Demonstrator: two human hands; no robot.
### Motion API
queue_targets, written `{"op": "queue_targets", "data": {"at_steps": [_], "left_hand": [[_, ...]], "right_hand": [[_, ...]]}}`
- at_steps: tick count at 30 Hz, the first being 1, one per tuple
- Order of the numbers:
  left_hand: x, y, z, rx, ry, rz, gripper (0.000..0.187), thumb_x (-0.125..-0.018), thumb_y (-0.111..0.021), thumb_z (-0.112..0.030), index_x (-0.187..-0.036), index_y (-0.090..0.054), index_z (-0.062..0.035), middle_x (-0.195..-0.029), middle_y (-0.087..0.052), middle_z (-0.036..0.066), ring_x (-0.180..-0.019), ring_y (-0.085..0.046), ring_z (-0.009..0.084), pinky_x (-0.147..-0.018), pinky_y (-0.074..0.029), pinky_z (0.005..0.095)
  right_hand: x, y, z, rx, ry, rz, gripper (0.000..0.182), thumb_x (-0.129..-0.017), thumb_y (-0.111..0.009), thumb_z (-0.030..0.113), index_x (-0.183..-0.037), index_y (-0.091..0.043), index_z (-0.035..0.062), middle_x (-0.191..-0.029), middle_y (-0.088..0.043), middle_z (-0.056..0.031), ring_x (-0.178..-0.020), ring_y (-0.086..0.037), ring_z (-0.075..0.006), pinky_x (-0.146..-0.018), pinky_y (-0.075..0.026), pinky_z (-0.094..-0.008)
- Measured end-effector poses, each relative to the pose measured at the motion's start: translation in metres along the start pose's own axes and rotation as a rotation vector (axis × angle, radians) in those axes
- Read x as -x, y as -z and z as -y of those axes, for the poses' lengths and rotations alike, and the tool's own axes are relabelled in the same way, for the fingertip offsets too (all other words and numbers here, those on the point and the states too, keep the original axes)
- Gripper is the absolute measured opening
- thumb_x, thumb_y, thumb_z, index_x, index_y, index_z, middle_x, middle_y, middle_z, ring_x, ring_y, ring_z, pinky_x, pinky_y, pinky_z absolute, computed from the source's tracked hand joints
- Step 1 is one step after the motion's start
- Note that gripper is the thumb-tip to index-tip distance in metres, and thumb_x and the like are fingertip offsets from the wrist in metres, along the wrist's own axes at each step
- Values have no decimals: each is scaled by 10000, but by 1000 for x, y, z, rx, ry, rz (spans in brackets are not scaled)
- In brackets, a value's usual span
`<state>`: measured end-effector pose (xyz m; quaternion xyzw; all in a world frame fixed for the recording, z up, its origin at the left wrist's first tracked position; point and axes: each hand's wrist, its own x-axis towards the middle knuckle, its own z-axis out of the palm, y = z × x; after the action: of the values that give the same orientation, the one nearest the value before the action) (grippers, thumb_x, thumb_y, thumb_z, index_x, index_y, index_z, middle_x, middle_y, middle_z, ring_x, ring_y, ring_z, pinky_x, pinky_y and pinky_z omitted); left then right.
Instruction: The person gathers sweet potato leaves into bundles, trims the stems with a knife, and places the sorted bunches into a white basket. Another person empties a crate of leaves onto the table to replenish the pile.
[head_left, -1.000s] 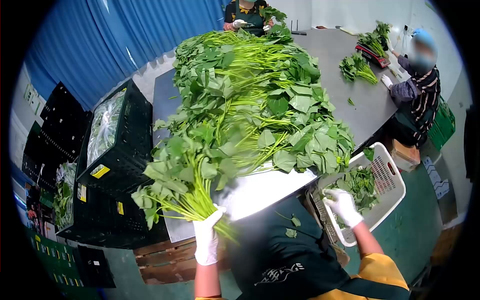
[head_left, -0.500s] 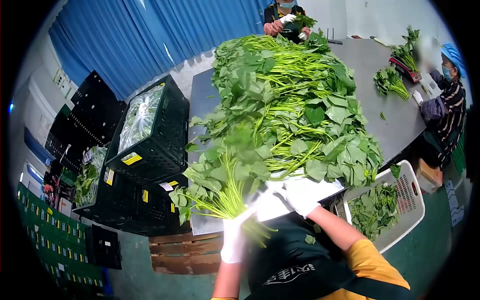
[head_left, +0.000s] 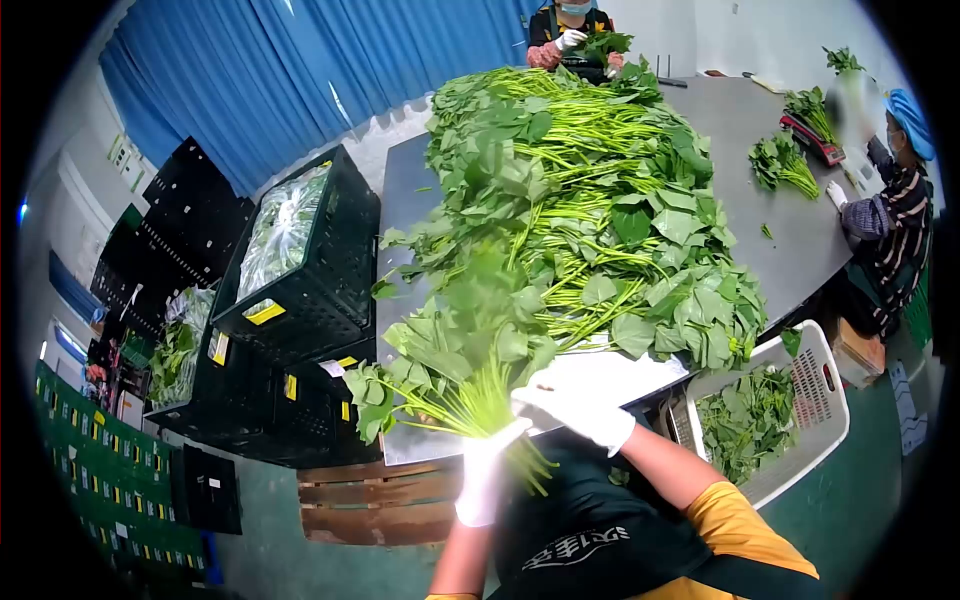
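My left hand point(head_left: 488, 470), in a white glove, is wrapped round the stems of a bunch of leafy greens point(head_left: 485, 385) above the near left edge of the table. Leaves fan out away from me, and the cut stem ends stick out below the glove. My right hand point(head_left: 580, 415), also gloved in white, reaches in from the right. Its fingers stretch out toward the bunch, with the fingertips right at the stems. Just beyond both hands, a big heap of the same greens point(head_left: 600, 230) covers much of the table.
On the left stand dark green crates point(head_left: 330, 270) with bagged greens. A white basket point(head_left: 835, 420) of loose leaves sits at right, below the table point(head_left: 790, 260). One person point(head_left: 575, 45) handles greens at the far end; another point(head_left: 895, 200) is beside a red scale point(head_left: 815, 140).
My right hand has moved left, from the table's front edge up to the stems of the bunch. The bunch in my left hand has shifted slightly. The person on the right has lifted some greens.
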<state>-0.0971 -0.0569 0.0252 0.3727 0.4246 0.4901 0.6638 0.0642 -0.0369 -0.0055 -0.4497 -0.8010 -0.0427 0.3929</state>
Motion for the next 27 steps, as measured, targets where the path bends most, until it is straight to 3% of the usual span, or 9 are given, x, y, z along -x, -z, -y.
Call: {"op": "queue_targets", "data": {"at_steps": [3,5,7,11,15,19,21,23,27], "left_hand": [[-1,8,5,-140,-93,44,258,-744,-701,-24,-962,-564,-25,-848,-555,26,-708,-538,118,-606,-452,257],[0,12,7,-161,-51,63,340,-738,-686,19,-1048,-548,-7,-925,-567,51,-781,-558,144,-670,-475,276],[4,16,8,-185,-2,92,427,-733,-670,61,-1134,-533,11,-1002,-579,75,-853,-578,169,-735,-498,296],[6,21,11,-231,27,148,426,-716,-683,71,-1114,-542,16,-967,-592,68,-841,-582,171,-741,-494,295],[12,16,7,-329,83,154,452,-682,-711,59,-1103,-551,10,-980,-600,57,-860,-573,164,-769,-477,296],[13,32,4,-309,104,121,459,-675,-706,65,-1104,-551,8,-987,-601,57,-873,-569,163,-781,-472,291],[11,36,6,-336,83,114,458,-675,-701,70,-1103,-551,8,-987,-601,57,-877,-568,162,-782,-471,292],[10,36,8,-334,70,73,459,-675,-692,76,-1107,-550,9,-992,-599,58,-880,-569,163,-787,-473,298],[2,28,18,-282,-86,72,257,-755,-685,-23,-996,-602,13,-859,-610,25,-722,-551,99,-629,-458,248]], "right_hand": [[2,2,24,-550,-502,-34,107,-822,-645,139,-895,-684,71,-725,-624,-20,-686,-580,-119,-640,-462,-262],[-5,12,18,-397,-626,-300,165,-807,-656,105,-963,-683,59,-777,-635,-31,-702,-575,-104,-644,-460,-251],[-17,35,4,-352,-554,-456,313,-805,-647,82,-1118,-644,75,-898,-619,-41,-681,-525,-98,-642,-443,-232],[-27,57,-14,-453,-518,-279,467,-780,-693,111,-1236,-589,116,-844,-575,-21,-661,-481,-105,-629,-426,-229],[-10,46,-41,35,-230,-218,142,-771,-676,83,-904,-670,35,-784,-604,-67,-719,-585,-138,-654,-467,-263],[16,93,-75,-28,-718,-732,155,-700,-610,71,-836,-683,80,-849,-626,-116,-748,-607,-257,-676,-485,-362],[68,97,-126,391,-705,-585,238,-709,-619,79,-939,-676,64,-871,-627,-130,-798,-595,-273,-731,-469,-364],[52,99,-90,827,-711,-447,344,-722,-635,33,-1063,-645,73,-1015,-626,-119,-981,-566,-281,-863,-438,-360],[49,31,-73,323,-625,135,415,-728,-657,147,-1140,-618,124,-898,-650,-111,-842,-613,-279,-769,-480,-387]]}}
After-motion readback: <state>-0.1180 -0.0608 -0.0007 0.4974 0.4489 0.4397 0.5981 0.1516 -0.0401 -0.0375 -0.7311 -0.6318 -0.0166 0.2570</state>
